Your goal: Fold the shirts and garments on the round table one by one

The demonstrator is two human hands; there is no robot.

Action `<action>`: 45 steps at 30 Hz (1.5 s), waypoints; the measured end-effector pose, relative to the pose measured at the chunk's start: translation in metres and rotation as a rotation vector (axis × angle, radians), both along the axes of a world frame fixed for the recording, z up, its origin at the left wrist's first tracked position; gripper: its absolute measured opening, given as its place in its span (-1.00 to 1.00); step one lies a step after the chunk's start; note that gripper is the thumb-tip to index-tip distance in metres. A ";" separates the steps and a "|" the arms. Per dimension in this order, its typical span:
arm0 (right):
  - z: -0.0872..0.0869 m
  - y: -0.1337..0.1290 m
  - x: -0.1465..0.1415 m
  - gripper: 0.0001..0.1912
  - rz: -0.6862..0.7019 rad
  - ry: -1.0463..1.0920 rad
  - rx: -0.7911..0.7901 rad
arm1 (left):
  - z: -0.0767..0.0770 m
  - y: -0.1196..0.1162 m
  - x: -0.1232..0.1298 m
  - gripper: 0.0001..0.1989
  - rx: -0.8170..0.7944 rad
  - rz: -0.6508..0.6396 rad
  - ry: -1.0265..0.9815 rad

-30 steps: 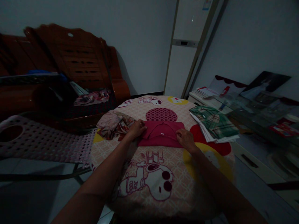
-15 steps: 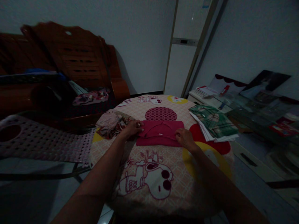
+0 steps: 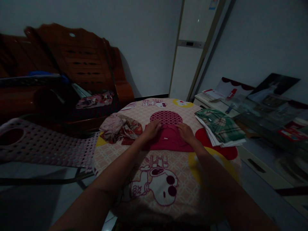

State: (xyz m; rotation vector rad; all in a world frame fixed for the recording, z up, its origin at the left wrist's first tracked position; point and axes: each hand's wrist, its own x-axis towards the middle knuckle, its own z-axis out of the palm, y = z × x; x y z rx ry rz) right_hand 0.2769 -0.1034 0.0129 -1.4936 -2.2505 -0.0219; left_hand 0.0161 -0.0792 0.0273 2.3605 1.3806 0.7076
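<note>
In the head view, the pink top point(image 3: 168, 143) lies folded into a low strip near the middle of the round table point(image 3: 107, 162), its small pale label point(image 3: 166, 138) facing up. The left hand point(image 3: 153, 129) is at the top's far edge on the left, fingers curled close together; the right hand point(image 3: 186, 132) is at the same edge on the right, fingers bent, with only a small gap. Both touch the cloth, but the dim light hides whether either pinches it or merely presses.

Good handling here probably means taking all layers at both corners, moving the hands evenly, and drawing the edge taut so no ridge forms between them. Thin cloth like this likely slips and creases if one side leads. The crumpled clothes point(image 3: 115, 127) lie close on the left, so a sleeve could snag; the green stack point(image 3: 220, 125) sits well apart.
</note>
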 end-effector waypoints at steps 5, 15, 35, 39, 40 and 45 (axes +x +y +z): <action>-0.025 0.004 0.000 -0.50 0.022 -0.044 -0.037 | -0.033 -0.006 -0.002 -0.41 -0.016 -0.025 0.175; -0.047 0.012 0.028 -0.47 -0.120 -0.077 -0.073 | -0.036 0.005 -0.016 -0.42 -0.131 0.086 0.210; -0.068 0.010 0.036 -0.46 -0.458 0.072 0.077 | -0.040 0.000 -0.011 -0.42 0.039 0.170 0.319; -0.068 0.009 0.037 -0.51 -0.473 0.073 0.103 | -0.050 0.008 -0.015 -0.58 0.104 0.242 0.172; -0.068 0.009 0.037 -0.52 -0.483 0.072 0.090 | -0.051 0.011 -0.016 -0.61 0.113 0.259 0.154; -0.066 0.011 0.036 -0.51 -0.533 0.080 0.012 | -0.049 0.018 -0.020 -0.65 0.095 0.317 0.239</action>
